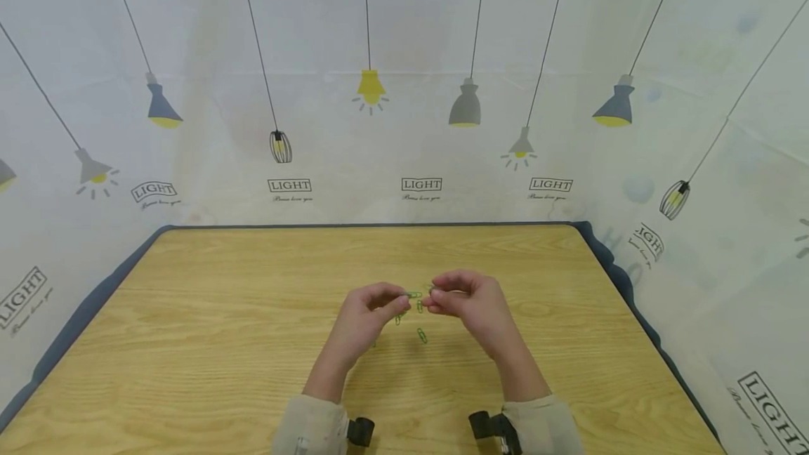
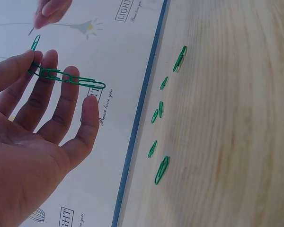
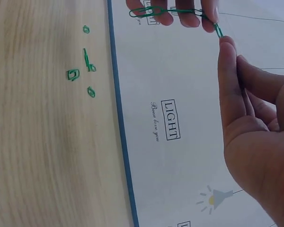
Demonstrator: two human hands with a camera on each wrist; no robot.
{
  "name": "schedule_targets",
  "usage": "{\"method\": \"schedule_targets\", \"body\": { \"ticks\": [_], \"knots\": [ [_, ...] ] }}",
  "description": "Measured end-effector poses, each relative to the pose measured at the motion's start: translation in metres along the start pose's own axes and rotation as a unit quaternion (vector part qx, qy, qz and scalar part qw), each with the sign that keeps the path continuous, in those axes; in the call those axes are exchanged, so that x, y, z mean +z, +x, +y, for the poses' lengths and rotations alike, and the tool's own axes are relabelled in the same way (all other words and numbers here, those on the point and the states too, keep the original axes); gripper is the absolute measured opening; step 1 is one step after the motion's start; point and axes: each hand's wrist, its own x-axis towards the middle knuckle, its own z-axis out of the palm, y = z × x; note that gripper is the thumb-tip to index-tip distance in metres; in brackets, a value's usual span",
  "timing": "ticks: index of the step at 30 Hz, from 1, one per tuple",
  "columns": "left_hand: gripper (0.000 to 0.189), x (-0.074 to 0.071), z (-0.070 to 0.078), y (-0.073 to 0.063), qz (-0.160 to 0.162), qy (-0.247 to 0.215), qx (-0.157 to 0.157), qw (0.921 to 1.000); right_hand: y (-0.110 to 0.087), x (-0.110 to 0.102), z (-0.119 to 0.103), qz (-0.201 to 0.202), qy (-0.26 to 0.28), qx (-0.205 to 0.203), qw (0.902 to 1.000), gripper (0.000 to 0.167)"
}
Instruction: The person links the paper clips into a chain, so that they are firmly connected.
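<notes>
My left hand (image 1: 373,314) pinches a short chain of linked green paper clips (image 2: 71,77) between thumb and index finger. In the left wrist view the chain stretches across the spread fingers, and one clip sticks up past the thumb tip. Facing it a small gap away, my right hand (image 1: 474,304) has thumb and index finger together on a green paper clip (image 1: 432,288), mostly hidden by the fingertips. Beneath the hands, several loose green paper clips (image 1: 422,335) lie scattered on the wooden table (image 1: 221,314).
A white cloth backdrop (image 1: 404,139) printed with hanging lamps rises behind the table and along both sides. Dark blue edging (image 1: 366,225) runs along the table's far edge. Black wrist straps with cameras (image 1: 360,432) sit at both sleeves.
</notes>
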Motion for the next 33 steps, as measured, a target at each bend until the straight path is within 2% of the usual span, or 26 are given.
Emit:
{"method": "schedule_targets", "body": {
  "ticks": [7,14,17,23,27,33],
  "knots": [
    [0.018,0.002,0.001,0.001,0.013,0.034,0.020,0.9991,-0.004,0.007,-0.007,0.035,-0.006,-0.011,0.9993,0.019],
    [0.015,0.006,0.003,0.000,0.031,0.065,0.044,0.9964,-0.005,0.014,-0.005,0.028,-0.002,-0.018,0.9994,0.016],
    [0.013,0.008,0.003,0.000,0.048,0.099,0.073,0.9912,-0.005,0.015,-0.005,0.029,0.001,-0.018,0.9994,0.015],
    [0.010,0.011,0.005,-0.002,0.073,0.157,0.148,0.9737,-0.006,0.016,-0.005,0.030,-0.002,-0.014,0.9994,0.014],
    [0.010,0.013,0.006,-0.003,0.079,0.181,0.169,0.9657,-0.006,0.016,-0.004,0.034,-0.004,-0.008,0.9994,0.014],
    [0.009,0.014,0.008,-0.004,0.092,0.196,0.182,0.9591,-0.006,0.016,-0.003,0.037,-0.005,-0.003,0.9993,0.014]
  ]
}}
